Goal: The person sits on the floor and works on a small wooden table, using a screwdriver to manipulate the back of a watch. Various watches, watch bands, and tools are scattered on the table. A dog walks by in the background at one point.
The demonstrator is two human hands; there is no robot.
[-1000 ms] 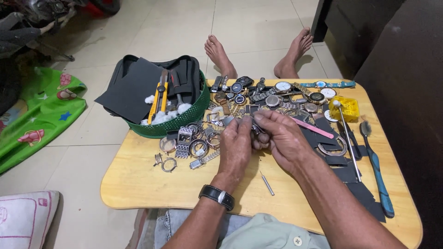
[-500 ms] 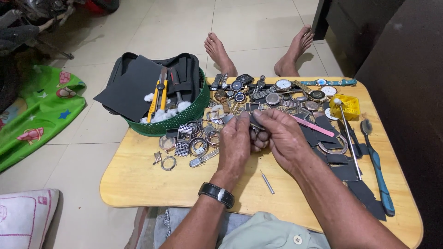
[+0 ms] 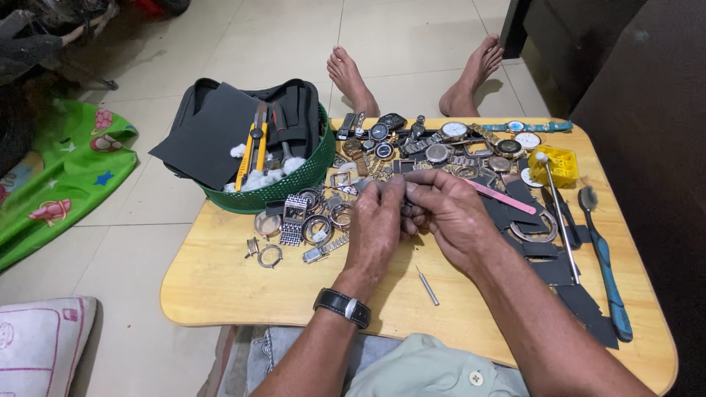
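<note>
While hands meet — left hand (image 3: 379,220), right hand (image 3: 448,213) pinch small part (image 3: 403,192).

Bare wood lay open along the near edge of the desk (image 3: 220,287), left of the left hand (image 3: 376,228), broken only by a thin metal pin (image 3: 427,286) near the middle. Behind the hands, heaped watches (image 3: 441,143) blocked the far side. The green basket (image 3: 309,173) closed the far-left corner; a long brush (image 3: 603,257) and dark sheets (image 3: 581,301) crowded the right.
</note>
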